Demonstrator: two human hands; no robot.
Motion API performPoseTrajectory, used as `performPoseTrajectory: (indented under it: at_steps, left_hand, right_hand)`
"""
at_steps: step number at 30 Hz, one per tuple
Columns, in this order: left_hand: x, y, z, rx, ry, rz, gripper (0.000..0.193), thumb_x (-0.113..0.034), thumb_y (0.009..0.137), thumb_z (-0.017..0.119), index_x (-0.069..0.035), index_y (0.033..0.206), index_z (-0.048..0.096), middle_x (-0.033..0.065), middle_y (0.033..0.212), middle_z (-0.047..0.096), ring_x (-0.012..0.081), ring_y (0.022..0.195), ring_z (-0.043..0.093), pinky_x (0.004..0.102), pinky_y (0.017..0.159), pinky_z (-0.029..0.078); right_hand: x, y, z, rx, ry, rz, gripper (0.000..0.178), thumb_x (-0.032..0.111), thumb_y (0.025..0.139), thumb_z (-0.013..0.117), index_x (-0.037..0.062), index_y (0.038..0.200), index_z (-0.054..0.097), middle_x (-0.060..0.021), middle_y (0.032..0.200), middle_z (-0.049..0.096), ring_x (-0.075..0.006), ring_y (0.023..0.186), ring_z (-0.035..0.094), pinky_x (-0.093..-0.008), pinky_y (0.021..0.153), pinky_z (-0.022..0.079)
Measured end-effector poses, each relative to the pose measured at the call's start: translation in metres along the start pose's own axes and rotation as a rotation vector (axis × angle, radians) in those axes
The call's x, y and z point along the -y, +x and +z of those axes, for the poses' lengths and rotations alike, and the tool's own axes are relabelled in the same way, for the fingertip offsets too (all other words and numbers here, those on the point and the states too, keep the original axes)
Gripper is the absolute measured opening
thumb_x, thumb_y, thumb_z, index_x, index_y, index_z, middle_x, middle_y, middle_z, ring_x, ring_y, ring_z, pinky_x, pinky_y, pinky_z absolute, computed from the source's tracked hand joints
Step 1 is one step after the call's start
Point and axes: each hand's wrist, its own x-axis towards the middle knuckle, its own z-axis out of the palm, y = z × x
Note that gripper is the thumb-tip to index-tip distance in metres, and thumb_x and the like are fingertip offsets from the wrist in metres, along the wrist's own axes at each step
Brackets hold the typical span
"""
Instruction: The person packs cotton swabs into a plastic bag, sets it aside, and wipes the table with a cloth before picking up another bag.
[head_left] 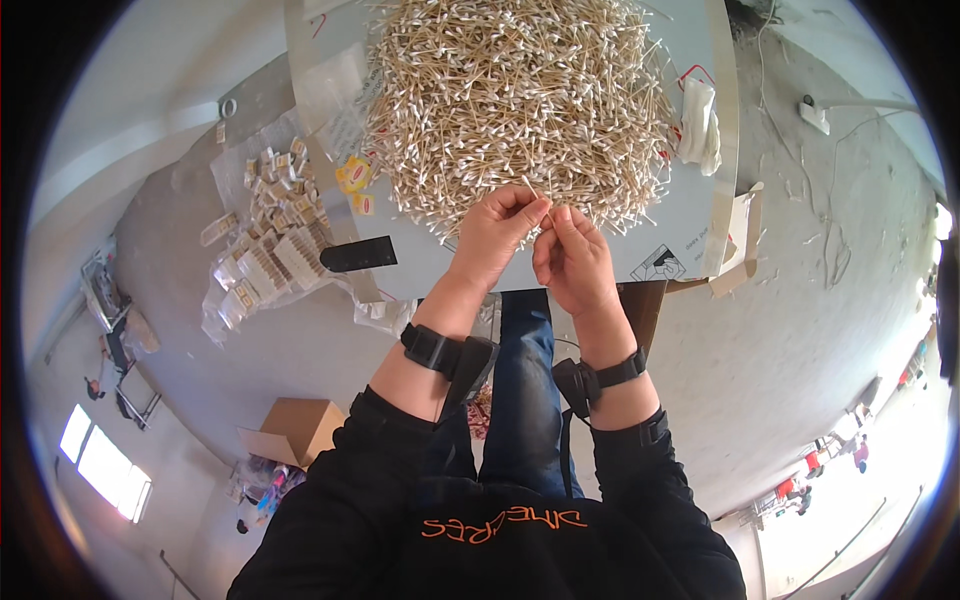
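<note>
A large heap of cotton swabs (520, 95) with pale sticks and white tips covers much of the grey table. At its near edge my left hand (493, 238) is closed in a pinch, with what looks like a cotton swab (531, 187) at the fingertips. My right hand (580, 262) nearly meets it, thumb and forefinger pressed together. Whatever lies in the right fingers is too small to make out. Both wrists wear black straps.
Left on the table are yellow packets (355, 175) and a black flat piece (358, 254). White gloves (698, 125) lie at the right. Small filled packs (270, 250) spread over plastic on the floor, and an open cardboard box (300, 430) stands behind.
</note>
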Motion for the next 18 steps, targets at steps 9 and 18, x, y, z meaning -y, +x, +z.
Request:
performPoseTrajectory:
  at_steps: [9, 18]
  left_hand:
    - [-0.001, 0.007, 0.005, -0.046, 0.014, -0.007, 0.012, -0.015, 0.084, 0.065, -0.004, 0.085, 0.061, -0.0016, 0.077, 0.059, 0.004, 0.07, 0.051, 0.0183, 0.063, 0.041]
    - [0.005, 0.019, 0.014, -0.106, -0.111, -0.065, 0.016, -0.017, 0.081, 0.069, -0.006, 0.08, 0.059, -0.0023, 0.071, 0.055, 0.0043, 0.063, 0.046, 0.0181, 0.057, 0.037]
  right_hand:
    - [0.009, 0.0, -0.009, -0.021, -0.005, -0.016, 0.03, 0.03, 0.098, 0.036, 0.0037, 0.101, 0.05, -0.0115, 0.072, 0.06, -0.0161, 0.053, 0.056, -0.0231, 0.048, 0.043]
    - [0.015, -0.001, -0.021, -0.03, 0.064, -0.003, 0.03, 0.027, 0.098, 0.035, 0.0008, 0.104, 0.048, -0.016, 0.084, 0.063, -0.0195, 0.06, 0.06, -0.0254, 0.053, 0.046]
